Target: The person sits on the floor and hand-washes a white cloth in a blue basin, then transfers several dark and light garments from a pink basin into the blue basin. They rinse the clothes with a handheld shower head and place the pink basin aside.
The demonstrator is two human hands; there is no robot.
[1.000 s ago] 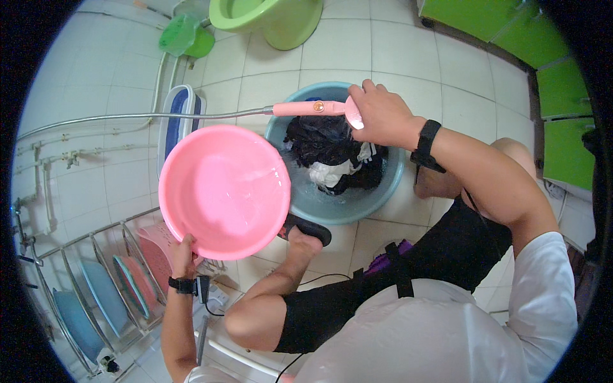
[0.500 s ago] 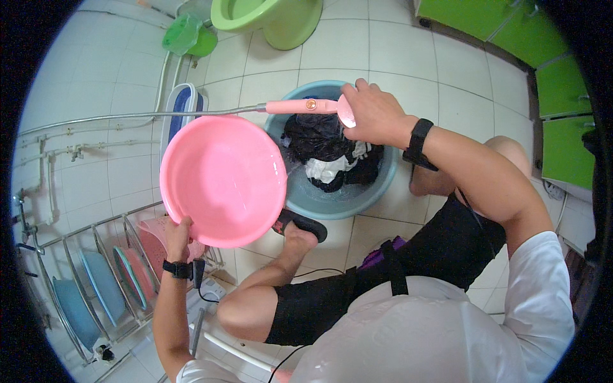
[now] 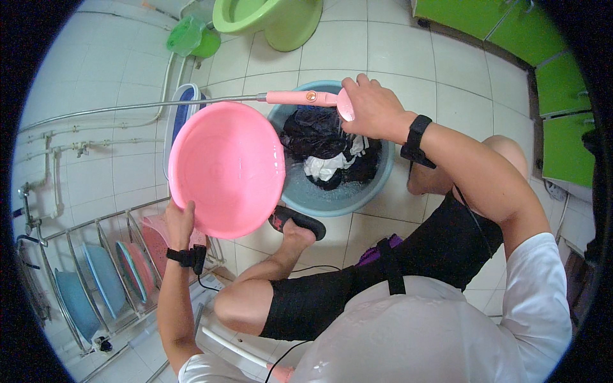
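Note:
My left hand (image 3: 181, 223) grips the lower left rim of a pink plastic basin (image 3: 223, 172), tilted toward the right. Its right edge reaches over a larger blue-grey tub (image 3: 300, 198) on the floor. Closed round the head end of a pink shower head (image 3: 297, 97), my right hand (image 3: 373, 108) is above the tub's far side. A metal hose (image 3: 159, 104) runs from the handle to the left. Dark clothes (image 3: 313, 131) and a white cloth (image 3: 324, 167) lie wet in the tub, with water around them.
A metal rack (image 3: 115, 274) with several basins stands at the lower left. Behind the pink basin is a blue and white tub (image 3: 182, 115). A green toilet (image 3: 281, 25) stands at the far side, green cabinets (image 3: 568, 147) at the right. My slippered foot (image 3: 297, 225) is beside the tub.
The pink basin has risen slightly and tilted more toward the tub, with my left hand on its rim. The shower head has shifted a little away from me. Less water shows in the basin.

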